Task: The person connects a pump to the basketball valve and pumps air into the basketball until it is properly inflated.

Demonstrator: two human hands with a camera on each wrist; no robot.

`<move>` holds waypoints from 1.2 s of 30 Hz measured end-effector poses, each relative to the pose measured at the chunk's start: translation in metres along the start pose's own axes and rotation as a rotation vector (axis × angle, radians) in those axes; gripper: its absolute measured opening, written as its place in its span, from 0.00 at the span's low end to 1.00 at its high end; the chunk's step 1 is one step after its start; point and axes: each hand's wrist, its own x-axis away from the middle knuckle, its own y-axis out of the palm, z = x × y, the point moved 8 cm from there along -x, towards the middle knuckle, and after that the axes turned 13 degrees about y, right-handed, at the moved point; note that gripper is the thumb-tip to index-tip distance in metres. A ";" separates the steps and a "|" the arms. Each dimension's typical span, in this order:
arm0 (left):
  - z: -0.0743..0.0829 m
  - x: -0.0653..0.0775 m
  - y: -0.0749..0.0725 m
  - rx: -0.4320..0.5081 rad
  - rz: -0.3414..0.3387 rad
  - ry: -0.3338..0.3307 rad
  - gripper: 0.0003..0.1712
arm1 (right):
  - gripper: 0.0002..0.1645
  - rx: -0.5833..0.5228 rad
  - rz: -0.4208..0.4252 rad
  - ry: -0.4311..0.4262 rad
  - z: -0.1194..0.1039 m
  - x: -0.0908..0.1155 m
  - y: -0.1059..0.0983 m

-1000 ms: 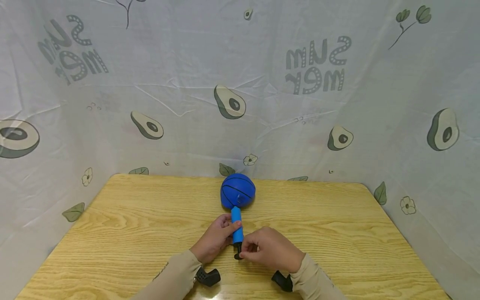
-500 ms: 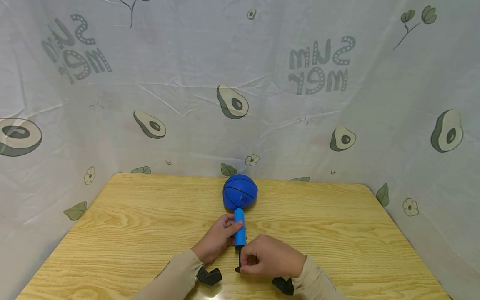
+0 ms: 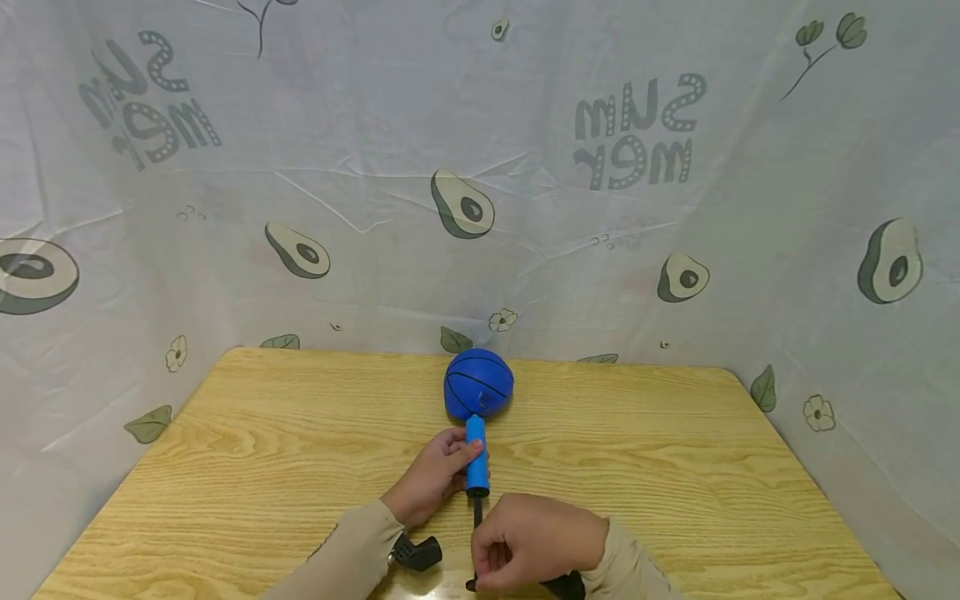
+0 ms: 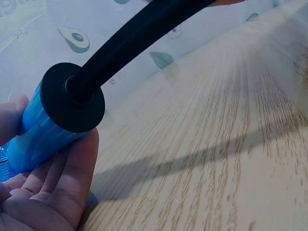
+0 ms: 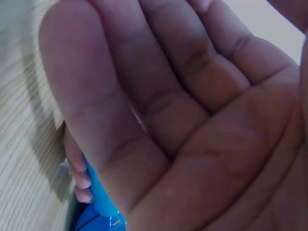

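Observation:
A blue hand pump (image 3: 477, 467) points away from me, its tip right at a blue ball with black lines (image 3: 477, 383) that looks partly flattened. My left hand (image 3: 431, 475) grips the pump barrel, thumb on top and fingers beneath, as the left wrist view shows around the barrel (image 4: 43, 130). The black pump rod (image 4: 139, 38) extends far out of the barrel's black end cap. At the near end, my right hand (image 3: 536, 540) pinches the black handle (image 3: 471, 585). In the right wrist view the right hand's curled fingers (image 5: 168, 96) fill most of the picture and hide the handle.
The work lies on a wood-grain table (image 3: 637, 450), whose back edge is just behind the ball. A pale curtain (image 3: 375, 125) printed with avocados surrounds the table on the back and sides. A black wrist device (image 3: 417, 553) sits at the left wrist.
My right hand has drawn the pump handle back toward me, so more black rod shows. The left hand stays on the barrel, and the ball stays at its tip.

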 end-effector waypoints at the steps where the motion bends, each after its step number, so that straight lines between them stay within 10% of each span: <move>1: 0.000 0.000 0.000 -0.002 0.004 -0.001 0.32 | 0.08 -0.004 -0.008 -0.003 -0.001 0.000 0.001; 26: -0.002 -0.001 -0.001 -0.009 0.006 -0.023 0.36 | 0.06 -0.033 0.375 0.338 0.037 0.003 -0.040; 36: -0.003 -0.001 -0.001 -0.040 -0.018 -0.031 0.35 | 0.08 -0.010 0.347 0.298 0.036 0.000 -0.038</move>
